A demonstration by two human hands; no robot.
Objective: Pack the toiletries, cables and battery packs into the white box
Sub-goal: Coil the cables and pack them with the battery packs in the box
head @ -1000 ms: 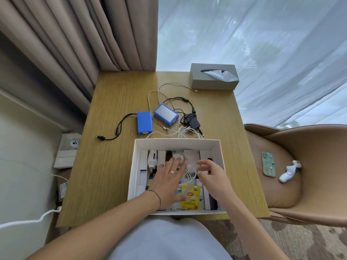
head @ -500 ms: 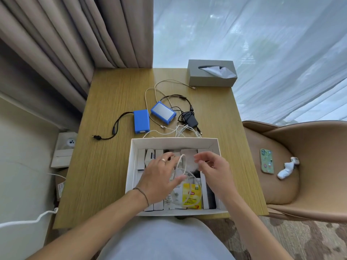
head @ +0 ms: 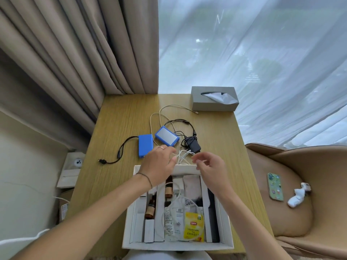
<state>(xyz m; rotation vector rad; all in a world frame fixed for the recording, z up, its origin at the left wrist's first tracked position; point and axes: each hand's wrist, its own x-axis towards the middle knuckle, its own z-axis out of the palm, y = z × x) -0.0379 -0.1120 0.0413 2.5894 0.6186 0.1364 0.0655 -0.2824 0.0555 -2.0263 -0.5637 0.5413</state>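
I see the worktop (head: 120,128) carrying the white box (head: 176,246) at its near edge. Past the box's far wall, my left hand (head: 159,162) and right hand (head: 208,166) seem to pinch the white cable (head: 183,156), fingers curled. Two blue battery packs (head: 145,145) lie beyond.

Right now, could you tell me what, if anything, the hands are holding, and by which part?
Both the left hand and right hand pinch strands of the white cable bundle just beyond the white box.

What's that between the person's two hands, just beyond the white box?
In the head view, a bundle of white cable lies between the left hand and right hand, just past the white box.
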